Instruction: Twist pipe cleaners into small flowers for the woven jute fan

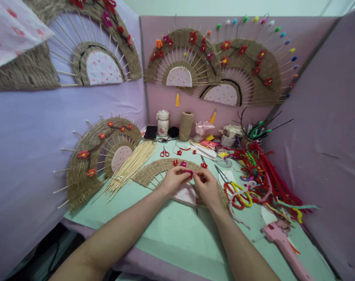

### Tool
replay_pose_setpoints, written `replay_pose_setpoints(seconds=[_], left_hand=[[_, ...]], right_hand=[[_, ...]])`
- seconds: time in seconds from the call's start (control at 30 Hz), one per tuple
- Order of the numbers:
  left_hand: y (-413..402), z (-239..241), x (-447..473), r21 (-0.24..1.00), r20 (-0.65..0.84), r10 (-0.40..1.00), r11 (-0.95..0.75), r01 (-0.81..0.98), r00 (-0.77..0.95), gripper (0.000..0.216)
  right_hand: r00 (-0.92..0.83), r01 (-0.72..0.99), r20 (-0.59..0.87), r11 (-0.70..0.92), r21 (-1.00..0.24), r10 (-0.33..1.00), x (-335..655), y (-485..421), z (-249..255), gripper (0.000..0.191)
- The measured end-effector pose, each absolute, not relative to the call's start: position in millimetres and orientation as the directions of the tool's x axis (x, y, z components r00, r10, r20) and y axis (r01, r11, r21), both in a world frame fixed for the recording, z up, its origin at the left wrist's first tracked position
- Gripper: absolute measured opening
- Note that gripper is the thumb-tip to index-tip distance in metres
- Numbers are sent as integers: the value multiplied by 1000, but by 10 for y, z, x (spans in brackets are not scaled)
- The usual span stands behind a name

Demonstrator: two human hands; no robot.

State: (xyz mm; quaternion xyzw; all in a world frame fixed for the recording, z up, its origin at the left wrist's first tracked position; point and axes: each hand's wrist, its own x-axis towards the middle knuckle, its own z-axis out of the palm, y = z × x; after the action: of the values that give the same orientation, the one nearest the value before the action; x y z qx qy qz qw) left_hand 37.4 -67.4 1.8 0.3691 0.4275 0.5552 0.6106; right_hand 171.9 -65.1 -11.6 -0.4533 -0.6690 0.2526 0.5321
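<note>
My left hand (pixel 175 180) and my right hand (pixel 206 184) meet above a woven twine fan (pixel 154 170) lying flat on the green table (pixel 177 230). Both hands pinch a small magenta pipe-cleaner piece (pixel 190 172) between their fingertips. Small red flowers (pixel 175 162) and a magenta flower (pixel 183 164) sit on the fan's twine band just beyond my fingers. The fan's pink paper centre (pixel 185 194) shows below my hands.
A bundle of bamboo sticks (pixel 130 168) lies left of the fan. A finished fan (pixel 100 156) leans on the left wall. Scissors (pixel 234 187), a pile of coloured pipe cleaners (pixel 265 175) and a pink glue gun (pixel 285 242) lie right. A twine spool (pixel 186 125) stands behind.
</note>
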Motion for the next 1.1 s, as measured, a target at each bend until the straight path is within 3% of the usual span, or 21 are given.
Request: replay_pose_setpoints(seconds=[0.1, 0.17, 0.23, 0.37, 0.57, 0.73, 1.1], left_hand=[[-665, 7, 367, 940, -108, 994, 103, -325, 4, 26], [-659, 4, 355, 945, -116, 993, 112, -307, 4, 26], [-649, -5, 340, 946, -130, 992, 125, -300, 4, 27], [-624, -42, 306, 942, -121, 992, 125, -311, 33, 26], [-628, -35, 310, 939, -140, 990, 141, -314, 28, 24], [-626, -42, 315, 946, -154, 987, 159, -284, 37, 21], [-648, 26, 326, 932, -172, 984, 180, -315, 54, 20]], right_hand=[[-15, 204, 269, 267, -942, 963, 1712, -629, -148, 21], [-35, 192, 224, 226, -955, 974, 1726, -619, -146, 23], [-53, 272, 333, 334, -902, 941, 1748, -619, -127, 20], [-184, 454, 602, 610, -649, 777, 1785, -627, -97, 12], [-300, 527, 654, 692, -493, 695, 1810, -616, -118, 11], [-327, 551, 658, 702, -450, 678, 1817, -610, -126, 10], [-300, 542, 661, 693, -475, 688, 1810, -617, -123, 7]])
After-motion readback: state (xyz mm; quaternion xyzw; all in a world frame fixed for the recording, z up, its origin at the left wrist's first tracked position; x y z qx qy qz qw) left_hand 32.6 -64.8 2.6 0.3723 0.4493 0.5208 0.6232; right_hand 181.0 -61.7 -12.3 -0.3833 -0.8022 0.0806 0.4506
